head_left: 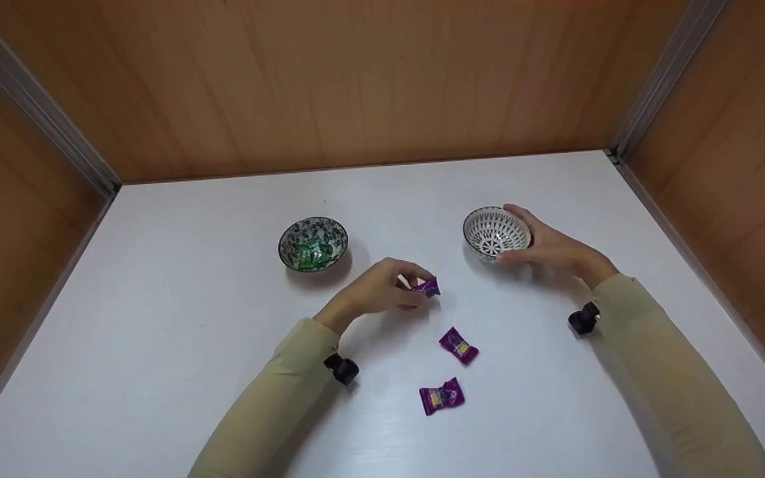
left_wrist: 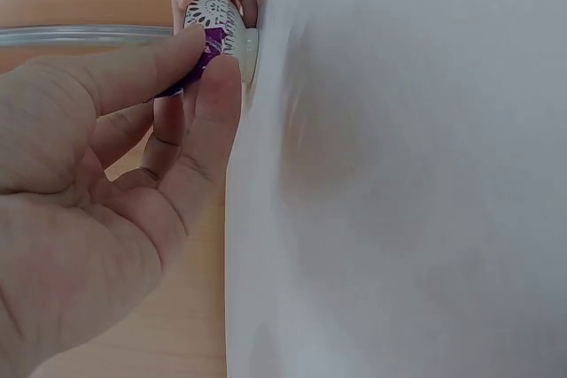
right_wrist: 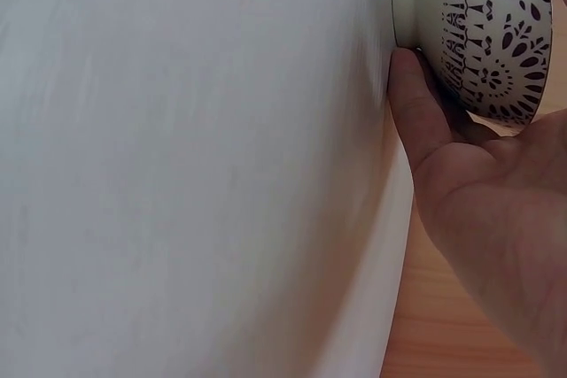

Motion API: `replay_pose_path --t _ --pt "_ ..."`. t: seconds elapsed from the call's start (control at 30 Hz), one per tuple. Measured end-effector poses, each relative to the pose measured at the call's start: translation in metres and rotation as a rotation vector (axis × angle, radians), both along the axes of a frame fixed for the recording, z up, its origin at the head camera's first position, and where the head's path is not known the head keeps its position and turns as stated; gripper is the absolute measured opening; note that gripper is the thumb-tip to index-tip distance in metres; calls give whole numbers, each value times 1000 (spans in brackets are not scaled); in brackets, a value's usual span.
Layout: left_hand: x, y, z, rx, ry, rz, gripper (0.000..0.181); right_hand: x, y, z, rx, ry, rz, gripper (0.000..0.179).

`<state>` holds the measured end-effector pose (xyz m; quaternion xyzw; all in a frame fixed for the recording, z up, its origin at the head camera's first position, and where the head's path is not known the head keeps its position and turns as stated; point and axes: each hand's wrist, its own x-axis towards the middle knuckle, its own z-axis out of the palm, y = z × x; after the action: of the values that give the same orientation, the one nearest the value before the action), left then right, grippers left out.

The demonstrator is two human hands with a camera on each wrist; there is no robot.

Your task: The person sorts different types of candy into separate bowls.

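Observation:
My left hand (head_left: 386, 287) pinches a purple-wrapped candy (head_left: 427, 287) between thumb and fingertips, over the middle of the table. In the left wrist view the same candy (left_wrist: 211, 49) overlaps the bowl behind it. At the right, my right hand (head_left: 545, 247) grips the side of a small white bowl (head_left: 497, 232) with a dark pattern, thumb on the near side and fingers round the far side. Nothing lies inside this bowl. The right wrist view shows its patterned outer wall (right_wrist: 492, 33) and pale foot, with fingers (right_wrist: 416, 99) against it.
A second patterned bowl (head_left: 286, 242) stands left of centre, with green-wrapped pieces (head_left: 314, 253) in it. Two more purple candies (head_left: 459, 346) lie on the white table (head_left: 157, 318) nearer the front. Wooden panels (head_left: 382, 86) close off the back and both sides.

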<state>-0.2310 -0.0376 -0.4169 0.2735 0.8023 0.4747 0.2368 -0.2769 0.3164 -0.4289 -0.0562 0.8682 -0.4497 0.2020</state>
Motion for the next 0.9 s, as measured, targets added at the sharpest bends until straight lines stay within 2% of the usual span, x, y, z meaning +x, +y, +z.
replay_pose_path --t 0.2,0.4,0.7,0.9 --pt "-6 12 -8 61 -51 21 35 5 3 -4 -13 9 7 111" --pt "-10 21 -10 86 -60 29 34 4 2 -9 -2 18 8 113" --pt "-15 38 -4 159 -152 48 32 3 -1 -8 -8 20 11 113" --pt "-17 52 5 194 -172 47 30 4 -3 -2 -25 28 7 114"
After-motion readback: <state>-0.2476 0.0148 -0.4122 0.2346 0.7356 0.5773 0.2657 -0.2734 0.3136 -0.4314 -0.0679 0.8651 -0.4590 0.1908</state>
